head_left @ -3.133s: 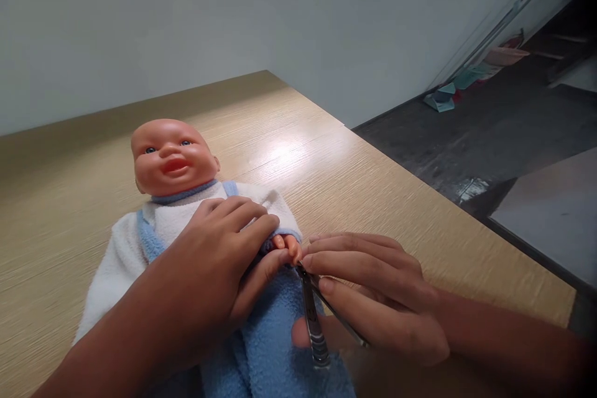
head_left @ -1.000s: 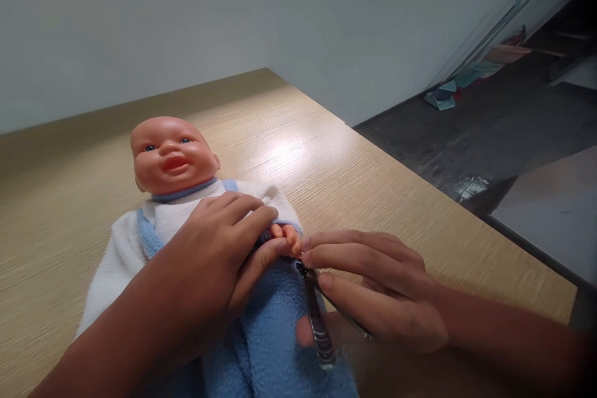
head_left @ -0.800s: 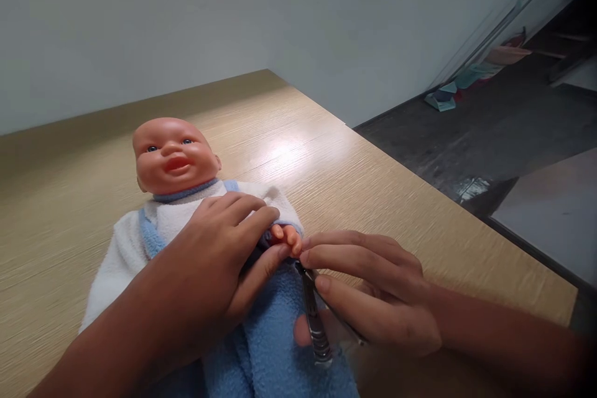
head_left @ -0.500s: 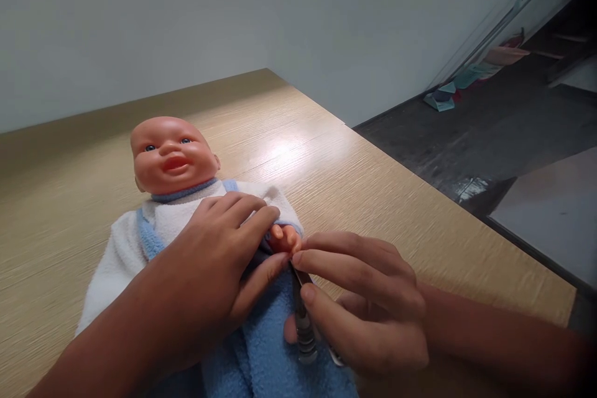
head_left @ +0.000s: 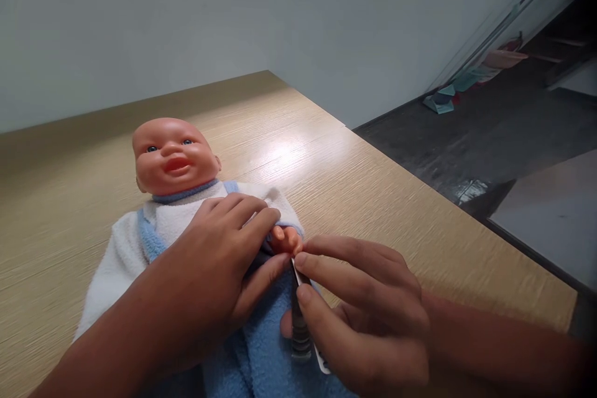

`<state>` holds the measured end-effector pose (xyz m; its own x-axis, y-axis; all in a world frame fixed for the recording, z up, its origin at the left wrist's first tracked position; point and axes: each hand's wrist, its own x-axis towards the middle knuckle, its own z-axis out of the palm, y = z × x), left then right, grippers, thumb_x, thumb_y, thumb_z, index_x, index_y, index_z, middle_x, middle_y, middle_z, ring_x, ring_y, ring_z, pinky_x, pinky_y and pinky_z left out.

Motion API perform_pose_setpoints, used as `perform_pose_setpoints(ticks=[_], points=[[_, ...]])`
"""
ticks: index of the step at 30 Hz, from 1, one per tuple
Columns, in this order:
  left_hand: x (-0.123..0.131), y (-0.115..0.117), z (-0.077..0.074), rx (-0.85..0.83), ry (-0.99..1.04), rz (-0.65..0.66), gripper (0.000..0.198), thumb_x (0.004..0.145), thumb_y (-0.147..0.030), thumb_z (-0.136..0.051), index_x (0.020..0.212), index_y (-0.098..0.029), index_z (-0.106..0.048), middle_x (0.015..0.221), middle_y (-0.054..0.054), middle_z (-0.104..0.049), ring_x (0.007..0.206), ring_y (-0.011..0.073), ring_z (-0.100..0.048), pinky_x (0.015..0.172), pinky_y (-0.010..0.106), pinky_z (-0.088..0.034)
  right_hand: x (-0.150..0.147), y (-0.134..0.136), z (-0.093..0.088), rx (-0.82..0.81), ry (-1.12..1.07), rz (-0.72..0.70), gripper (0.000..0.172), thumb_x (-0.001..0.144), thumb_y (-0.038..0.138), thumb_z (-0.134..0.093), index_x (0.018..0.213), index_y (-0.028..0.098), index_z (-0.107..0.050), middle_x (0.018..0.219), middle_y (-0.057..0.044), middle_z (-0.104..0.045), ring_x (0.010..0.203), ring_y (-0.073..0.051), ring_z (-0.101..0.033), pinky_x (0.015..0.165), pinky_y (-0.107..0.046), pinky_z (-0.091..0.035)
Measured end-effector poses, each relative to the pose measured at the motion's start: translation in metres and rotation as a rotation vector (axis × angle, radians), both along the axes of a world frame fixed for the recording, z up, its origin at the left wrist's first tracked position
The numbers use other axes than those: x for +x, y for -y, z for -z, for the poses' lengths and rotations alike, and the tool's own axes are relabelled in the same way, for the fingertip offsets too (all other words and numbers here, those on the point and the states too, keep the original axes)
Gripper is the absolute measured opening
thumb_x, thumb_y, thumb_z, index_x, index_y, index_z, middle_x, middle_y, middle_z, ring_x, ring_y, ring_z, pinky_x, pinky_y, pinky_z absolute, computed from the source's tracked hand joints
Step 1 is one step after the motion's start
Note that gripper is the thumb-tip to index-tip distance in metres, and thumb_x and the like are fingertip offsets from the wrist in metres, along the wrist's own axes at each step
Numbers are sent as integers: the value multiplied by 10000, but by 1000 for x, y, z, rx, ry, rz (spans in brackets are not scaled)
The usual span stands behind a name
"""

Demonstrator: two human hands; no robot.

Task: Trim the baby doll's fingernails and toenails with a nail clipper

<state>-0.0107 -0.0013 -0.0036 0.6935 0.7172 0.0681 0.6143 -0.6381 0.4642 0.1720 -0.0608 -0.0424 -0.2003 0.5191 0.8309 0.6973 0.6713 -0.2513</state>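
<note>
A baby doll (head_left: 172,143) in white and blue terry clothes lies on its back on the table. My left hand (head_left: 224,245) lies across its chest, with thumb and fingers closed around the sleeve end and the doll's hand (head_left: 285,240). The doll's small fingers poke out past my left thumb. In my right hand (head_left: 366,298) is a metal nail clipper (head_left: 300,323), gripped between thumb and fingers. The clipper's tip is at the doll's fingers; whether the jaws touch them is hidden. My right fingertips rest close beside the doll's hand.
The wooden table (head_left: 373,199) runs back to a pale wall (head_left: 233,18), and its right edge slants towards me. Beyond that edge lies a dark floor (head_left: 420,143), with a light blue dustpan-like object (head_left: 439,101) by the wall. A pale flat surface (head_left: 555,211) stands at the far right.
The nail clipper has turned slightly in my right hand, its handle end shifting left and its second lever showing more. My left hand and the doll stay nearly still.
</note>
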Motion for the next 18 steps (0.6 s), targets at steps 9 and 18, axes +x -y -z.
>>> perform_pose_setpoints(ticks=[9,18], points=[[1,0,0,-13,-6,-6,122,994,-322,-496,985,-222,-565,1047,44,-608,972,264,-529,866,466,-429,17,-20,-5,125,100,-227,77,844,179,-751,824,158,-680,884,-30,-754,905,-160,-744,883,-249,-647],[0,1,1,-6,12,1,117,999,-329,-506,986,-229,-564,1037,35,-610,971,256,-527,864,446,-415,29,-13,-11,-39,135,-282,169,951,277,-658,955,109,-639,961,-96,-755,1007,-175,-736,925,-294,-646]])
